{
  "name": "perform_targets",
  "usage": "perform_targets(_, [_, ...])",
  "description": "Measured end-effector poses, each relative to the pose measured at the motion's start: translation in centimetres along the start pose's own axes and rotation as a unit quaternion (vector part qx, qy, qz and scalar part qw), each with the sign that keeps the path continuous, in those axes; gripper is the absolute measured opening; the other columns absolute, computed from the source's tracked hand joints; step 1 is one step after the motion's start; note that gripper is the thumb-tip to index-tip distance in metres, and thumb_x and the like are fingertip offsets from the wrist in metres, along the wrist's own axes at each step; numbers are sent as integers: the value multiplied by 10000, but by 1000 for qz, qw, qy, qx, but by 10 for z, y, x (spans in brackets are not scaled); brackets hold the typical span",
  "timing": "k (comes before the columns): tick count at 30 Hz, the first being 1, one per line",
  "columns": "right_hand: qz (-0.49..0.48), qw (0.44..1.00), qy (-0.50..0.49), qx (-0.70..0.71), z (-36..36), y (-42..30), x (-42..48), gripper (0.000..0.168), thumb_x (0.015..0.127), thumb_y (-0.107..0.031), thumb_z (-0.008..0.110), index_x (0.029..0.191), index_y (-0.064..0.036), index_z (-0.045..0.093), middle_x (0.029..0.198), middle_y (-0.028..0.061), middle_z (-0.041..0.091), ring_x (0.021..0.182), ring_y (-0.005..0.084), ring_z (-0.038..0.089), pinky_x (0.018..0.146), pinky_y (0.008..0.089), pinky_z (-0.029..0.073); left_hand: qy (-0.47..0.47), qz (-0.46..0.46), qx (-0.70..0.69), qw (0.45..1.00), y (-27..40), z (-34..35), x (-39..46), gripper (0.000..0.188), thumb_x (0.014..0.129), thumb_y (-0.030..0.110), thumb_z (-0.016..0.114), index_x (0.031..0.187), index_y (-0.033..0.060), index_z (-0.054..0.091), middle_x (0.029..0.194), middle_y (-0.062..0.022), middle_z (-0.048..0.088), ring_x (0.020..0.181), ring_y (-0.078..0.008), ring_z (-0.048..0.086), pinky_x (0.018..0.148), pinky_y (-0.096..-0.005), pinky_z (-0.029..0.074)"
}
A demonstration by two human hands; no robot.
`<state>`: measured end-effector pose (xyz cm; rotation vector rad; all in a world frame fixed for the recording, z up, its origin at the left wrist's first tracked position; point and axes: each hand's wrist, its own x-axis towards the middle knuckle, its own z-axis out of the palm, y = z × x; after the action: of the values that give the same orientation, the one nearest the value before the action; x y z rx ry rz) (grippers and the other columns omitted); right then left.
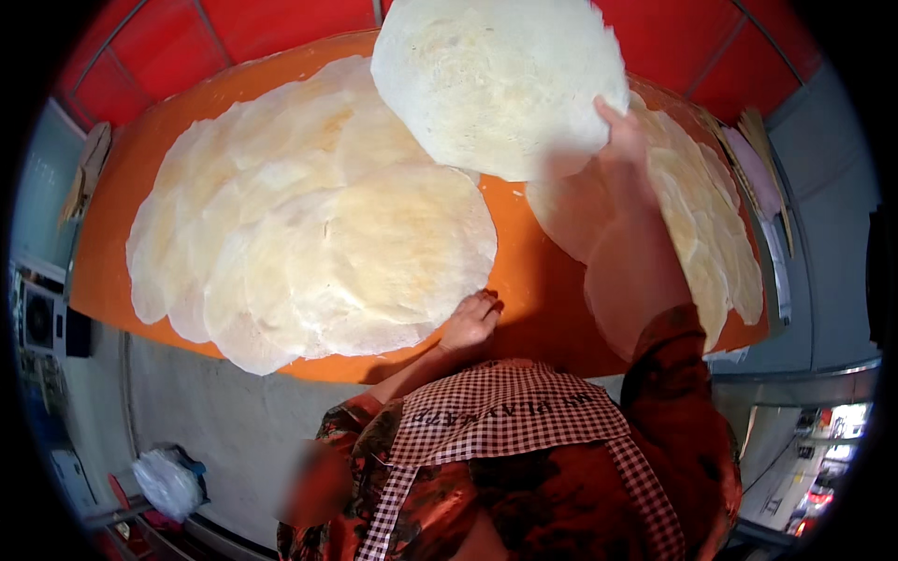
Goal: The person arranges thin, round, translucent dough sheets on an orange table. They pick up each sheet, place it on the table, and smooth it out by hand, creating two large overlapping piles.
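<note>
A large, thin round flatbread sheet [491,91] is raised over the far side of the table, and my right hand [623,133] grips it by its right edge. Under and left of it, a broad spread of overlapping flatbread sheets [302,231] covers much of the orange tabletop [519,252]. My left hand [473,322] rests at the near right rim of that spread, fingers curled down. Whether those fingers pinch the rim is hidden. To the right lies a second group of overlapping sheets [680,238], partly behind my right forearm.
A red panelled wall [295,35] closes off the far side. Long sticks and a pinkish roll [754,168] stand beyond the table's right end. At lower left, a clear plastic-wrapped bundle [167,484] sits above the concrete floor [217,414]. A checked apron [505,414] covers my front.
</note>
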<state>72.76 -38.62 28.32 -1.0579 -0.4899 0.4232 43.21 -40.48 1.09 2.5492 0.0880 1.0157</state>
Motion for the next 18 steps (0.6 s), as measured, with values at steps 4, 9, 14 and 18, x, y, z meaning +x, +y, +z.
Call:
perform_targets(4, [111,989,61,77,-45,151,28,370,862,-102,621,1204,24,551,1101,112,625,1014,237,604,898,376,492,-40,-51,-20,998,10,-4,3,250,722,33,615,972,34,621,1105,-113,582,1082,-291,552,918,-397,442])
perform_targets(9, [246,963,101,-47,-114,301,19,364,818,-76,633,1176,-57,565,1113,88,608,993,239,604,891,375,507,-71,-70,-57,993,5,5,3,244,740,80,600,979,32,611,1115,-120,573,1103,-299,537,931,-404,434])
perform_targets(14, [-92,881,74,-458,-110,257,10,230,762,-89,658,962,-8,577,996,174,615,929,300,607,795,398,502,-154,-123,-53,979,0,1,5,269,761,115,595,1013,23,611,1146,-136,570,1115,-314,528,944,-433,423])
perform_targets(18, [-173,813,-14,-556,-135,230,69,281,769,-52,623,1041,-11,565,1063,163,601,1007,320,586,843,397,492,-178,-117,-45,976,5,-14,19,313,760,136,601,1052,25,613,1167,-140,570,1138,-328,512,955,-467,411])
